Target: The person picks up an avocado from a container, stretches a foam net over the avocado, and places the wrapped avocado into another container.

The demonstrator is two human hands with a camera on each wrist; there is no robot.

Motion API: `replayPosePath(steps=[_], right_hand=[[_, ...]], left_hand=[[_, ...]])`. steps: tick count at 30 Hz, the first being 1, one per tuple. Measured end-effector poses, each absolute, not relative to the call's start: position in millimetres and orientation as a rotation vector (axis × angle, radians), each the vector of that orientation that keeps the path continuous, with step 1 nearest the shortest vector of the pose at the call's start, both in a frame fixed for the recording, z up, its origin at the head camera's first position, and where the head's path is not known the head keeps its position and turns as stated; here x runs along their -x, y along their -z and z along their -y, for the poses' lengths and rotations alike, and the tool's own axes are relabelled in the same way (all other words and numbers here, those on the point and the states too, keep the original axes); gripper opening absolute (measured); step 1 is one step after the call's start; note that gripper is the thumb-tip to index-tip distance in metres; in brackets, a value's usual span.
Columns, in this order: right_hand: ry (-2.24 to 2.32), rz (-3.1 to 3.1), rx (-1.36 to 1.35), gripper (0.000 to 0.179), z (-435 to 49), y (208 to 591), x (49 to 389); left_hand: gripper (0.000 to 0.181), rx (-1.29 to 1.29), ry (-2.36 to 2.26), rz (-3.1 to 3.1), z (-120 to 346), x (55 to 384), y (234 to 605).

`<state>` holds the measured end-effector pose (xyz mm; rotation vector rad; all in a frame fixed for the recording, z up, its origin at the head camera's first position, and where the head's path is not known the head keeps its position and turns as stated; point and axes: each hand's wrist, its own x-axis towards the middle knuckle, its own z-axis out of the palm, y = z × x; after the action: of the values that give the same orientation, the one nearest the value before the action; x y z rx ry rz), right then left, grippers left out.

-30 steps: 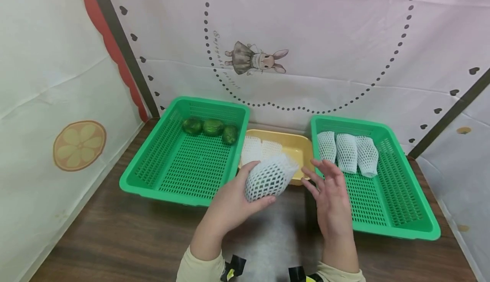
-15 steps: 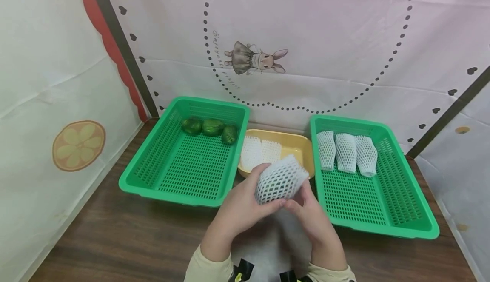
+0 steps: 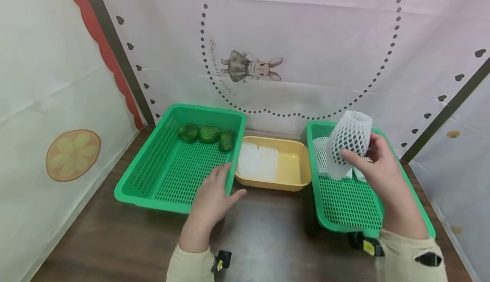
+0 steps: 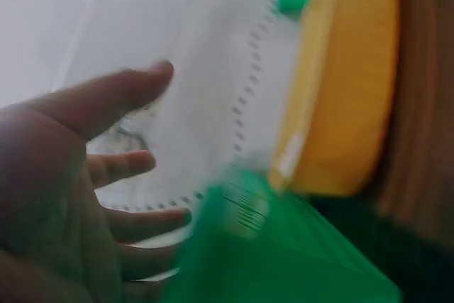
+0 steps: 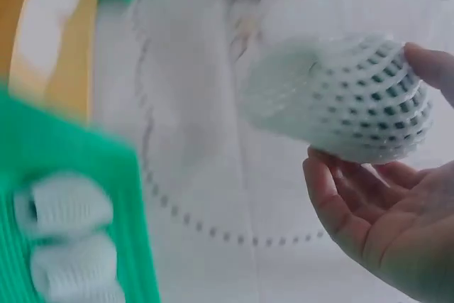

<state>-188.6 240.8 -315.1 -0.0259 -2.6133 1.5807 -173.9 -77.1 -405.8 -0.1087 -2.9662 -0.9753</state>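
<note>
Sideways script by the bunny print (image 3: 252, 66) at 12 o'clock seems to start "Enjoy", rest's too small to read. Green basket (image 3: 178, 175) at 8 o'clock has three green fruits (image 3: 209, 134); yellow tray (image 3: 289, 165) with white foam nets (image 3: 258, 161) sits between it and the 4 o'clock basket (image 3: 350, 205). Over that one, at 3, the right hand (image 3: 377, 163) pinches a foam sleeve (image 3: 350, 135), dark stuff showing through, partly blocking the wrapped ones (image 3: 320, 150). Left hand (image 3: 212, 195): loosely spread, 7 o'clock.

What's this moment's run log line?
Right hand: holds netted item over right green basket; Left hand: empty, near left green basket; Yellow tray: white sleeves
</note>
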Motion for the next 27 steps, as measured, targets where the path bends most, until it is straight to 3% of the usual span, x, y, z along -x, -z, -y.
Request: replayPosePath(steps=[5, 12, 22, 27], right_hand=[[-1.342, 2.998, 0.105, 0.087, -269.1, 324.4, 225.8], [-1.358, 3.399, 0.059, 0.076, -293.3, 356.1, 270.4], [-1.779, 3.488, 0.251, 0.086, -297.3, 404.4, 281.8], [-1.851, 3.427, 0.238, 0.079, -292.0, 416.0, 284.1]], left_hand=[[0.061, -0.052, 0.897, 3.068, 80.4, 176.1, 426.8], [0.056, -0.111, 0.834, 2.96, 81.7, 182.0, 439.0], [0.057, -0.178, 0.826, 2.945, 81.0, 183.0, 442.5], [0.057, -0.187, 0.824, 2.942, 80.0, 183.9, 443.7]])
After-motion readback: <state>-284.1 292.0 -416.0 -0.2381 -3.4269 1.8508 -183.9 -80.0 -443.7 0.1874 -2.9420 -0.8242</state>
